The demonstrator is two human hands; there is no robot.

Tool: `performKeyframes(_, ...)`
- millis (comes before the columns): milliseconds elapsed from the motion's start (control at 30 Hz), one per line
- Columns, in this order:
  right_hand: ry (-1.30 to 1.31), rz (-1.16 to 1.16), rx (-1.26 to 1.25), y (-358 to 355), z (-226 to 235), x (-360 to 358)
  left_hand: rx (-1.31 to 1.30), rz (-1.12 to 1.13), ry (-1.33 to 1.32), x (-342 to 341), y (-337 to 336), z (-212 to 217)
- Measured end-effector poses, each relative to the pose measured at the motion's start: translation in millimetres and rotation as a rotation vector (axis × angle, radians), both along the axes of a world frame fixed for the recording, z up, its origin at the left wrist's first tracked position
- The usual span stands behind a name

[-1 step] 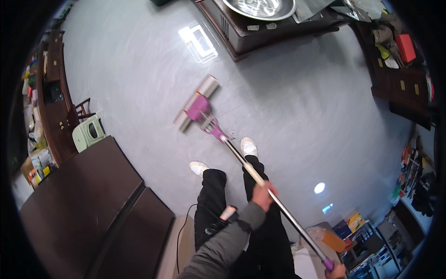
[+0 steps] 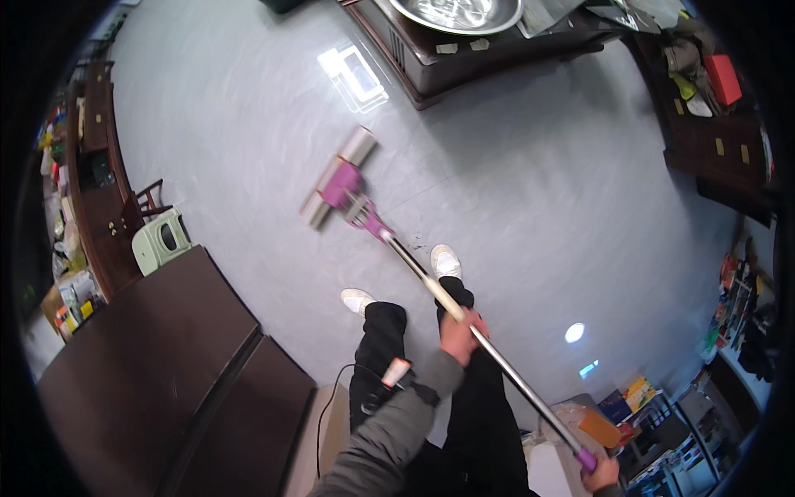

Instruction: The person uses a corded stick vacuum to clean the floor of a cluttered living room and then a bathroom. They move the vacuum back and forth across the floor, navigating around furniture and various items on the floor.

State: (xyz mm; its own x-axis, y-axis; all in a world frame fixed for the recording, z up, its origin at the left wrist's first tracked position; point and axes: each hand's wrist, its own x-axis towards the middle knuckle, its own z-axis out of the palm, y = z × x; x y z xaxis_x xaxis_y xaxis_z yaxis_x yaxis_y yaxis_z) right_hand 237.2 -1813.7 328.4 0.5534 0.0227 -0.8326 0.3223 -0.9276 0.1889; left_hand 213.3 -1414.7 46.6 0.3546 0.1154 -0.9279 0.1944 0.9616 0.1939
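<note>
A sponge mop [image 2: 339,184] with a purple head and a long metal pole slants across the view. Its pale roller-like sponge lies on the grey floor ahead of my feet, slightly smeared by motion. My left hand [image 2: 461,335], in a dark grey sleeve, is wrapped round the middle of the pole, above my right leg. Down at the lower right, my right hand [image 2: 601,474] grips the pole's top end beside its purple cap. Small dark specks [image 2: 418,247] lie on the floor between the pole and my right shoe [image 2: 445,262].
A dark wooden table [image 2: 464,70] with a steel basin [image 2: 460,15] stands ahead. Left are a pale green stool [image 2: 161,242], a large brown cabinet-like block [image 2: 141,356] and crowded shelves. Another dark cabinet [image 2: 720,149] is at right. A black cable [image 2: 321,414] hangs near my left leg.
The mop head has slid a little to the left and away from me. Both hands have shifted slightly with the pole and keep their grip.
</note>
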Motion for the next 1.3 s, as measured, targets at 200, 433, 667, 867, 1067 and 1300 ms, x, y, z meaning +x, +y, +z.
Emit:
performKeyframes(200,-0.043,-0.080,0.546,216,-73,109,0.623,-0.483,0.063,78,271,-52)
performKeyframes(433,0.237,-0.407,0.597,284,-130,11,0.855,-0.444,0.151,101,328,-84)
performKeyframes(667,0.223,-0.505,0.316,91,-55,-126,0.580,-0.411,-0.040,1,80,-52)
performKeyframes(867,0.389,-0.672,-0.160,-14,134,-292,0.007,-0.628,0.206,-145,-103,65)
performKeyframes(1067,0.248,-0.631,-0.189,-46,120,-285,0.001,-0.568,0.132,-146,-120,57)
performKeyframes(1300,0.196,-0.404,0.538,111,-57,-202,0.740,-0.407,0.094,-69,88,-47)
